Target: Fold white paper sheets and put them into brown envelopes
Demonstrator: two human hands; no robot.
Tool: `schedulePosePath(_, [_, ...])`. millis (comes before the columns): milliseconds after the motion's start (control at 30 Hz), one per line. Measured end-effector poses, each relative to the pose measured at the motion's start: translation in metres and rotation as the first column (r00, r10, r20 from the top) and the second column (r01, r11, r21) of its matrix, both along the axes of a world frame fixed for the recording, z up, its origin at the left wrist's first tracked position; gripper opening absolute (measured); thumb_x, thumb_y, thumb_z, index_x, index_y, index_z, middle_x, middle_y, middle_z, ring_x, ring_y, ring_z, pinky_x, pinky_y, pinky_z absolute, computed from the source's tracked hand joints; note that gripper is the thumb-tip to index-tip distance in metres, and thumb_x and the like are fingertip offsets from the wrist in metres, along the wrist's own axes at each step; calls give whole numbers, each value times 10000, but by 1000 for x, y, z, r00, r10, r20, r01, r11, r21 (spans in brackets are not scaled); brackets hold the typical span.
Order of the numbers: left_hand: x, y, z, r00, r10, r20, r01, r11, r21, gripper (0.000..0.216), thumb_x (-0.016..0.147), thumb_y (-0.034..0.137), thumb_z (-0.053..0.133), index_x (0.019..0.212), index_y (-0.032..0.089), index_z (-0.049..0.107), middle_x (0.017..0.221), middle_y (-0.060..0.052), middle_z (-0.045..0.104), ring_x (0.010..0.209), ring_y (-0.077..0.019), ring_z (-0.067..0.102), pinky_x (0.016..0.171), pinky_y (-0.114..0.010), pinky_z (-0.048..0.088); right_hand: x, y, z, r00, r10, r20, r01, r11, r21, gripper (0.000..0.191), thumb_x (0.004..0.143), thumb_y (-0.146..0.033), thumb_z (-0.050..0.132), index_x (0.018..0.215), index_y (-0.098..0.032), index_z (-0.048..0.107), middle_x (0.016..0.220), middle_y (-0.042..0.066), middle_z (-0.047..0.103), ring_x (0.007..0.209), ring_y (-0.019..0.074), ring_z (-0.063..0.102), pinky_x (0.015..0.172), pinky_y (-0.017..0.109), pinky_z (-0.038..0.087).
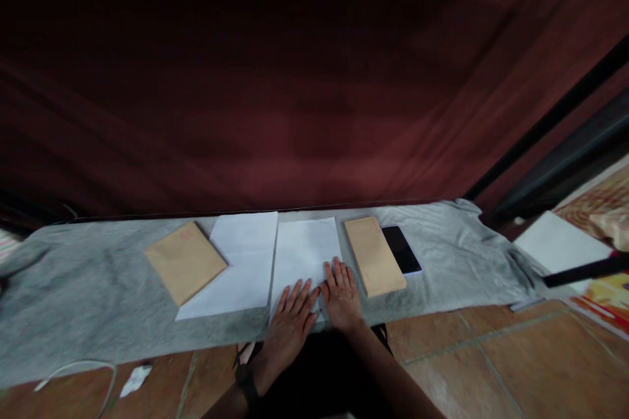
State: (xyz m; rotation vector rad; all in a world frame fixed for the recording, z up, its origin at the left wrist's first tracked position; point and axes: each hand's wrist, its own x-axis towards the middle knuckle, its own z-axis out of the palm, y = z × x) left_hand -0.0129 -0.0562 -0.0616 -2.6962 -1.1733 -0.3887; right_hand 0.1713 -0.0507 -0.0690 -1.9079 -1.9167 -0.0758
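A white sheet of paper point(305, 242) lies flat on a grey cloth point(93, 288), straight in front of the person, with its long axis running away from the body towards the red curtain point(314, 170). Its far short edge lies close to the cloth's far border, and its near end is partly hidden under the hands. The left hand point(291, 319) rests palm down on the near left part of the sheet, fingers straight and a little apart, pointing away and slightly to the right; a dark band point(248, 385) circles that wrist. The right hand point(343, 296) lies palm down over the near right corner area, its fingers extended, pointing away and slightly to the left, gripping nothing. The two hands almost meet near the sheet's middle; whether they touch, I cannot tell. Just left of the sheet, a second paper point(246, 262) also stretches away from the person, its left side partly covered by a square brown packet point(187, 260) set askew. Right of the sheet, a long brown packet point(374, 255) points away and slightly leftward, with a dark-screened phone point(401, 250) right beside it, tilted the same way.
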Motion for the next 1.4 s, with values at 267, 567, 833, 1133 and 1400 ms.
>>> schedulePosePath(267, [1, -3, 9, 1000, -11, -25, 9, 998, -62, 521, 990, 277, 424, 1504, 197, 454, 1581, -91, 437, 1466, -264, 398, 1197, -508, 339, -24, -23, -7, 988, 151, -7, -150, 984, 92, 517, 1046, -322, 403, 1531, -142, 419, 1542, 134, 482, 1444, 247, 425, 1190, 439, 351])
schedulePosePath(567, [-36, -17, 2, 997, 61, 49, -57, 996, -73, 589, 983, 392, 489, 1531, 189, 418, 1583, -129, 424, 1462, -285, 404, 1161, -474, 401, 33, -59, -4, 981, 179, 78, -184, 981, 62, 634, 1024, -388, 484, 1574, -120, 319, 1563, 154, 445, 1425, 287, 452, 1176, 456, 390])
schedulePosePath(833, [-49, -11, 1, 997, 55, 61, -45, 987, -157, 529, 959, 172, 400, 1469, 247, 519, 1536, -51, 501, 1419, -222, 471, 1157, -409, 419, 43, -67, 4, 953, 300, 45, -302, 952, 46, 695, 954, -335, 582, 1557, -87, 339, 1568, 187, 428, 1448, 301, 416, 1162, 502, 423])
schedulePosePath(1133, [-39, 9, 87, 963, 68, 260, -8, 975, -222, 419, 980, 232, 380, 1255, 212, 696, 1206, -99, 739, 1124, -257, 689, 1026, -437, 523, 64, -42, 50, 901, 364, -236, -353, 931, 91, 430, 986, -200, 447, 1381, -255, 608, 1415, 49, 625, 1327, 218, 563, 1172, 495, 419])
schedulePosePath(1400, [-41, 46, 164, 461, 393, 796, 32, 889, -457, 707, 828, 556, 684, 1428, 222, 516, 1288, -95, 698, 1224, -268, 631, 1064, -418, 476, 73, -2, 175, 690, 389, -611, -255, 920, 299, 292, 996, -402, 538, 1080, -249, 772, 1021, 42, 777, 951, 212, 726, 835, 320, 586])
